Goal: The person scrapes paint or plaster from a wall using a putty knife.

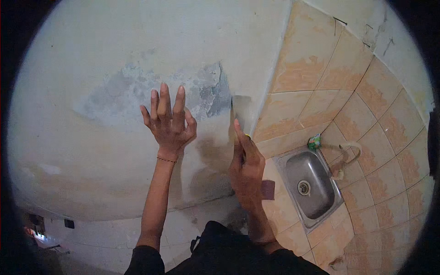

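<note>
A pale wall [82, 156] in front of me has a rough grey-white patch [117, 89] where the paint is gone. At the patch's right end, the surface looks darker, with a ragged flaking edge. My left hand [168, 121] is over the lower middle of this patch, fingers spread and empty, seemingly resting on the wall. In my right hand [248, 169] is a flat-bladed scraper [242, 109], held blade up with the index finger stretched along it. Its blade is just right of the flaking edge; whether it touches the wall I cannot tell. My fingers hide most of the handle.
To the right, a tiled counter [275, 217] holds a steel sink [314, 183] and a curved faucet [353, 153]. A small green packet [314, 141] sits at the sink's far corner. A brownish-purple block [268, 189] lies beside my right wrist. Nails [340, 21] stick out above the tiles.
</note>
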The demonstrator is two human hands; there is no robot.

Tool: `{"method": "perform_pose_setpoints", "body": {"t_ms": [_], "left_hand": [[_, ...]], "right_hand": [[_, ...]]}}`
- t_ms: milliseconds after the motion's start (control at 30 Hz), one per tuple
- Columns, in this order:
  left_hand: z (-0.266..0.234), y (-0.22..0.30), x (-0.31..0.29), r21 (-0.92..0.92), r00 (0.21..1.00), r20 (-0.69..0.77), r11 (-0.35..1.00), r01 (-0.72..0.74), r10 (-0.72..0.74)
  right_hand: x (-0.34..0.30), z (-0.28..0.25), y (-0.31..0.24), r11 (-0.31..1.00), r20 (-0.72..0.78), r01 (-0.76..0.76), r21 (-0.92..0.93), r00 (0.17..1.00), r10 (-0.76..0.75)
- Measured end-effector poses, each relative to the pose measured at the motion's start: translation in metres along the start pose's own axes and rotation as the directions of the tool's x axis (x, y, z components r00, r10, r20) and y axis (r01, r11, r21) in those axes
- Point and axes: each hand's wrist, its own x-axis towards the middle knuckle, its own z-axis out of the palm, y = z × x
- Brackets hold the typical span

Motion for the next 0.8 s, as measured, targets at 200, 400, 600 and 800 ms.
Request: {"method": "perform_pose_setpoints", "body": {"t_ms": [200, 400, 600, 800], "left_hand": [[0.0, 0.001, 0.003, -0.022, 0.999, -0.001, 0.999, 0.032, -0.032], [0.0, 0.004, 0.003, -0.016, 0.999, -0.004, 0.999, 0.039, -0.039], [-0.002, 0.004, 0.002, -0.025, 0.999, 0.007, 0.999, 0.041, -0.041], [-0.002, 0.003, 0.002, -0.025, 0.999, 0.011, 0.999, 0.042, -0.042]], "right_hand": [[0.002, 0.0, -0.003, 0.999, 0.009, -0.028, 0.041, 1.0, 0.027], [0.007, -0.002, -0.008, 0.998, 0.006, -0.056, 0.011, 0.998, 0.055], [0.0, 0.001, -0.003, 0.999, 0.003, -0.039, -0.004, 0.999, 0.04], [0.0, 0.0, -0.003, 0.998, 0.017, -0.059, 0.035, 0.998, 0.058]]}}
